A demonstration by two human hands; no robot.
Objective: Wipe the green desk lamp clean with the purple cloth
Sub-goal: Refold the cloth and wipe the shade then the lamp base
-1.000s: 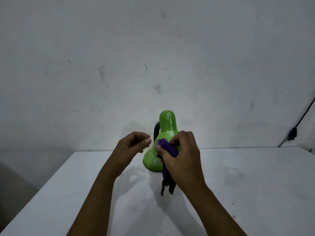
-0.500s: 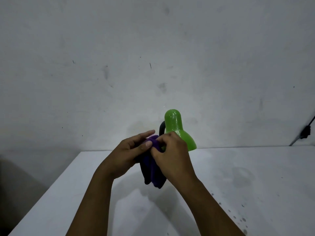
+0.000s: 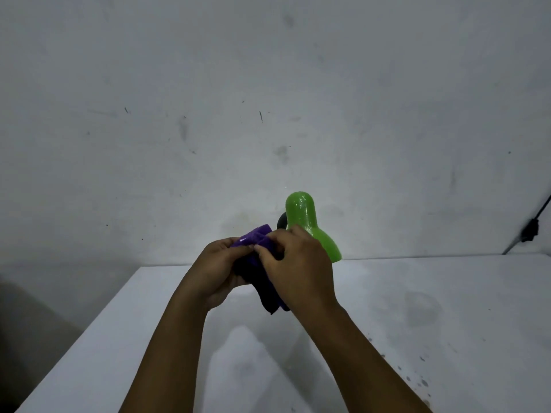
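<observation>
Both hands meet above the white worktop (image 3: 447, 293), near its far edge. The left hand (image 3: 214, 272) and the right hand (image 3: 298, 272) hold a bunched purple cloth (image 3: 256, 236) between them, fingers (image 3: 265, 251) curled and pinching its folds; a dark tail of the cloth hangs below the palms, clear of the worktop. Just behind the right hand stands the glossy green plastic desk lamp (image 3: 301, 213), its bell-shaped shade flaring down to the right, its lower part hidden by the hands. A black cable (image 3: 533, 228) runs along the grey wall (image 3: 268, 84) by the far right corner.
</observation>
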